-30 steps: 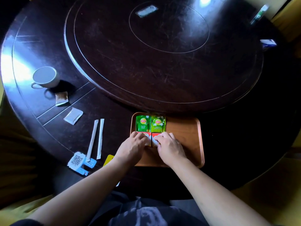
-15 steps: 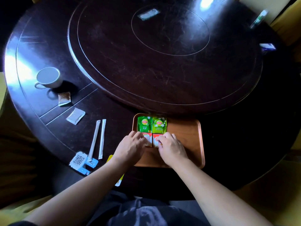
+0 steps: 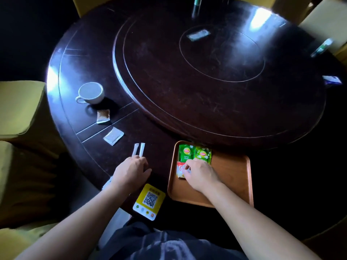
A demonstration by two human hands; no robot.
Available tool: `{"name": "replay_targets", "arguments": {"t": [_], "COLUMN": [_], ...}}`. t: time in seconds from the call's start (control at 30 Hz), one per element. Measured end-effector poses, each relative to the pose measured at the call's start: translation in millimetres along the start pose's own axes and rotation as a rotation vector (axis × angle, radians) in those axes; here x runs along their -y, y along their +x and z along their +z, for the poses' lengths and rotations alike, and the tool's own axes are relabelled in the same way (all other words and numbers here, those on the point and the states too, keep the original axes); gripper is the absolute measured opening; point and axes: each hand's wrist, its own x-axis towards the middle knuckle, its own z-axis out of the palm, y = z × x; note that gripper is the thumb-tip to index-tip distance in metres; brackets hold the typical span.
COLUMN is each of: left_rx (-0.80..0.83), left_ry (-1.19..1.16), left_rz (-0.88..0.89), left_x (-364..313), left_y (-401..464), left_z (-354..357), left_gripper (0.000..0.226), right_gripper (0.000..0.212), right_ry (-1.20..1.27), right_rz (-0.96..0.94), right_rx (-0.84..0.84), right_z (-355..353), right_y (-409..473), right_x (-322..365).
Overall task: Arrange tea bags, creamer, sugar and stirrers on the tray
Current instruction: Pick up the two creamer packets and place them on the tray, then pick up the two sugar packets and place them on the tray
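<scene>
An orange-brown tray (image 3: 234,184) sits at the near table edge. Two green tea bags (image 3: 185,152) (image 3: 202,153) lie side by side at its far left corner. Just below them is a red creamer packet (image 3: 179,169), with the curled fingertips of my right hand (image 3: 199,173) on it; the hand hides the rest of that row. Two white wrapped stirrers (image 3: 139,149) lie on the table left of the tray. My left hand (image 3: 131,171) covers their near ends. A brown packet (image 3: 102,115) and a white packet (image 3: 113,136) lie farther left.
A white cup (image 3: 91,92) stands at the far left of the dark round table. A large turntable (image 3: 206,91) fills the middle. A yellow QR card (image 3: 149,201) lies at the near edge between my arms. A yellow-green chair (image 3: 16,107) stands at the left.
My left hand has left the tray and moved left onto the stirrers. My right hand stays on the red packets. The view has shifted, so the tray now appears further right.
</scene>
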Motion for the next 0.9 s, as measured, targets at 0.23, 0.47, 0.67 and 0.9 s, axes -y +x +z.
{"name": "replay_targets", "arguments": {"t": [0.23,0.47,0.67,0.9], "left_rx": [-0.038,-0.094,-0.102,-0.166], "left_ry": [-0.057,-0.086,-0.104,-0.107], "left_rz": [-0.19,-0.235,-0.277,-0.306], "left_x": [46.5,87.6,126.4,165.5], "left_y": [-7.2,-0.4,24.3,73.6], "left_z": [-8.6,-20.7,-39.9,-60.7], "left_gripper": [0.022,0.024,0.027,0.039], "right_gripper": [0.017,0.021,0.023,0.046], "right_ry": [-0.042,-0.113,-0.114,-0.083], "right_rz": [-0.11,-0.21,-0.223,-0.156], "right_rx": [0.049,0.098,0.127,0.082], "right_z": [3.2,10.3,15.6,31.7], "right_y": [22.8,54.9,92.7,136.9], "right_x": [57.6,115.2,165.7,219.0]}}
